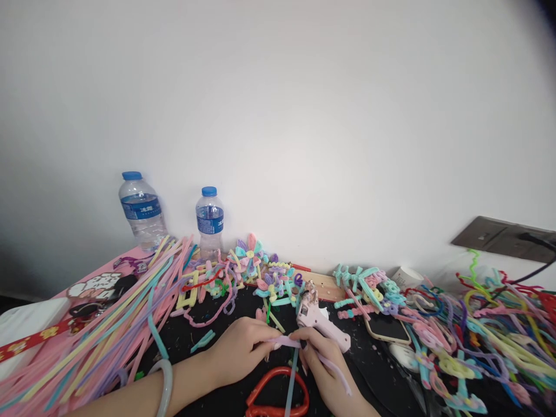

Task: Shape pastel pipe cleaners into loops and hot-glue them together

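Note:
A lilac pipe cleaner [284,341] stretches between my two hands, over the black table surface. My left hand [243,350] pinches one end of it between thumb and fingers. My right hand [321,365] grips it further along, and its loose tail hangs down across the back of that hand. Just behind my right hand lies a pale pink glue gun [321,324], with a translucent glue stick [292,382] running down in front. Below my hands sit scissors with red handles [278,391], partly cut off by the lower edge.
Two water bottles [141,211] with blue caps stand against the wall. Loose pastel pipe cleaners [117,324] spread over the left side. Finished pipe-cleaner flowers [251,255] lie at the back, a phone [388,328] and a tangled heap [486,341] to the right.

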The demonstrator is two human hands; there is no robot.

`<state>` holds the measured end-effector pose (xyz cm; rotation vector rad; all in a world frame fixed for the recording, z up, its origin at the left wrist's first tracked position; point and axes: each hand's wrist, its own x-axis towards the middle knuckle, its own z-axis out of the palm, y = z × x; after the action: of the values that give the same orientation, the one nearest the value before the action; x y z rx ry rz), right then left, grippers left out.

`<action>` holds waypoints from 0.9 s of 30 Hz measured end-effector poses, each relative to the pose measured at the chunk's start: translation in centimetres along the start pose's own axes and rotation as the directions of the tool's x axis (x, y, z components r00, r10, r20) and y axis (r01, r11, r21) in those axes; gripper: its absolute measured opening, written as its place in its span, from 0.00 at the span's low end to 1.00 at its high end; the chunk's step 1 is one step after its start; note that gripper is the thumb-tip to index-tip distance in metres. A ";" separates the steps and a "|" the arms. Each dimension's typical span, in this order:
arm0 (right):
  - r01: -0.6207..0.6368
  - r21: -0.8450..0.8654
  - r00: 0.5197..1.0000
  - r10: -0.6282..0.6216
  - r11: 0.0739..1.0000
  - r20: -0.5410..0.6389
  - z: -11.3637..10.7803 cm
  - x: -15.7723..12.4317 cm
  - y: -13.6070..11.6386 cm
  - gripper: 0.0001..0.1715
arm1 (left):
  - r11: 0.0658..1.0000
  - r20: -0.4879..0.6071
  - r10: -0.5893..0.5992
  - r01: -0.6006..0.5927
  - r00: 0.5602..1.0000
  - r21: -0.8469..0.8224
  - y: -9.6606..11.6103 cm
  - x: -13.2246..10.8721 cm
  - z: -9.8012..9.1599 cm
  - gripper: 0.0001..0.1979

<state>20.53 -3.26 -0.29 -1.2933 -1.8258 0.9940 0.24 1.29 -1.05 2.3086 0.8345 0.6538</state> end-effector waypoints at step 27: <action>0.033 -0.025 0.999 -0.033 0.999 -0.011 0.2 0.0 0.5 0.16 | 1.000 0.007 -0.016 0.016 1.000 0.007 -0.1 0.0 0.1 0.16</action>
<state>20.57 -3.22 -0.86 -1.2772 -1.8507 0.9469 0.20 1.34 -1.18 2.3065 0.8519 0.6367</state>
